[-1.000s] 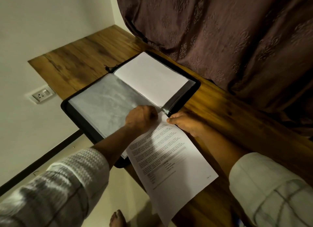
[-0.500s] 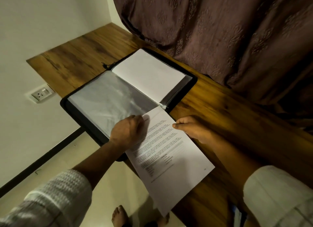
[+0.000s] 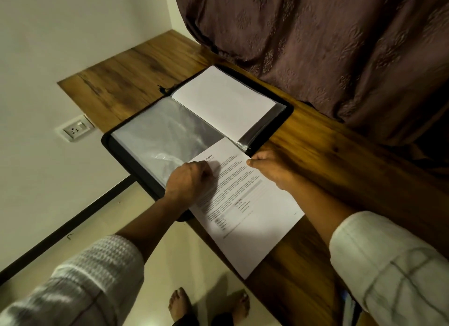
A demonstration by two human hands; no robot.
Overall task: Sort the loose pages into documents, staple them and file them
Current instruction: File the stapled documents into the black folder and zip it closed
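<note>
A black display folder lies open on the wooden desk. Its left clear sleeve looks empty, and the right sleeve holds a blank white sheet. A printed document headed "Report" lies slanted, its top overlapping the left sleeve's near corner; I cannot tell whether it is inside the sleeve. My left hand grips the document's upper left edge with curled fingers. My right hand pinches its upper right corner.
A dark curtain hangs over the desk's far side. A wall socket sits on the white wall to the left. The folder's left part and the document's near end overhang the desk edge. My bare feet stand on the floor below.
My left hand has slid back from the folder's spine to the page's left edge, uncovering the heading. The right hand stays on the upper right corner.
</note>
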